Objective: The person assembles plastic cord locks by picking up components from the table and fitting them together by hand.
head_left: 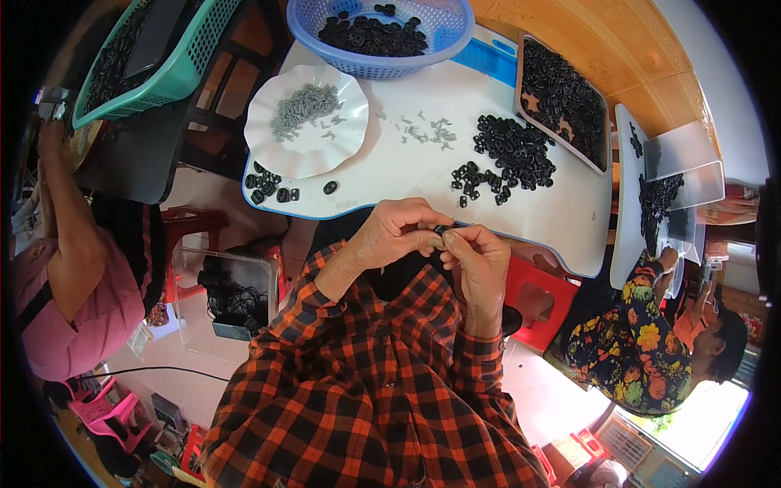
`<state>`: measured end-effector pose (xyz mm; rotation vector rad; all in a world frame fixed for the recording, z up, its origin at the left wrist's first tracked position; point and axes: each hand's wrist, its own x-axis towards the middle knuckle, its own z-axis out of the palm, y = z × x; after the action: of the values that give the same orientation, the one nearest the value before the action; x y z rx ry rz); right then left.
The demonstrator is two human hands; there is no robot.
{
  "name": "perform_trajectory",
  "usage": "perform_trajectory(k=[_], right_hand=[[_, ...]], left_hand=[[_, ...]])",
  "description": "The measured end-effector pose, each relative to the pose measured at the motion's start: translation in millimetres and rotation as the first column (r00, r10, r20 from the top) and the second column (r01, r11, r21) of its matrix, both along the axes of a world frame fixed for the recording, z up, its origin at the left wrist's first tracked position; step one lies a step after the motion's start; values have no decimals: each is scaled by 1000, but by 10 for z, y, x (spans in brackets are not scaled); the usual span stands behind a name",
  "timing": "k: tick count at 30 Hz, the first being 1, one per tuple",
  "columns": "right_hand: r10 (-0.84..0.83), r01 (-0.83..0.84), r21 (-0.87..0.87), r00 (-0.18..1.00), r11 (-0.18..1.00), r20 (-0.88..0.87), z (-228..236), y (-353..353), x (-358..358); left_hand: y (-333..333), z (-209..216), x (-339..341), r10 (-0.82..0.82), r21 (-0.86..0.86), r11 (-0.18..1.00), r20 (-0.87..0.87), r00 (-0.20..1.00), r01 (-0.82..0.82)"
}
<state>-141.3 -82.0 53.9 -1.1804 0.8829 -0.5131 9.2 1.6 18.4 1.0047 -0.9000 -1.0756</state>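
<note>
In front of my chest, just off the near edge of the white table (407, 180), both hands meet at a small black plastic piece (441, 230). My left hand (396, 234) pinches it from one side, and the fingers of my right hand (478, 262) close on it from the other. Fingertips cover most of the piece. Beyond my hands, a loose heap of small black plastic pieces (514, 150) lies on the right. Small grey spring-like parts (431, 132) are scattered mid-table, with more piled on a white wavy-rimmed plate (259, 150). Several black pieces (262, 185) sit by the plate.
A blue plastic basket (301, 32) of black pieces stands at the back, and a tray (561, 146) of them at the back right. Left are a green basket (191, 73) and a clear bin (183, 305). A red stool (533, 305) is near. People sit on both sides.
</note>
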Motion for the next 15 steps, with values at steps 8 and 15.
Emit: perform_trajectory(k=[8, 15], right_hand=[[24, -45, 95, 976, 994, 214, -92, -22, 4], [31, -59, 123, 974, 991, 223, -122, -30, 11]], left_hand=[[-9, 1, 12, -25, -29, 999, -146, 989, 21], [-1, 17, 9, -11, -10, 1000, -178, 984, 9]])
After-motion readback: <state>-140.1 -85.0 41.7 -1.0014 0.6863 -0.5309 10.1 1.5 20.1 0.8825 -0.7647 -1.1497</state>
